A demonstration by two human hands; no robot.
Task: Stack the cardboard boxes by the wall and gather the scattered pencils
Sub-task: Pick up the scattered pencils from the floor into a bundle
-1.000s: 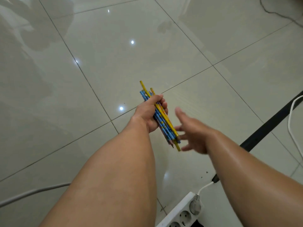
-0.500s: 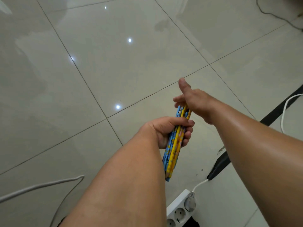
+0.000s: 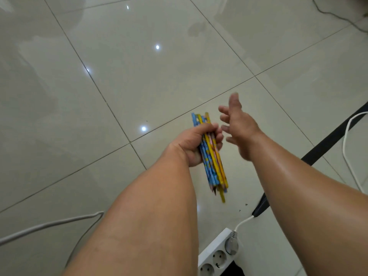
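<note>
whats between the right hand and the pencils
Head view: only fingers of the left hand, curled round the pencils; a narrow gap seems to separate them from the right hand.

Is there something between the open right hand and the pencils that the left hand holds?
Nothing visible, apart from the fingers of the left hand, which are curled round the pencils. The right hand is open just beside them, not touching.

A single wide-angle camera on the person's head looks forward and steeply down at the tiled floor [image 3: 151, 80].
</note>
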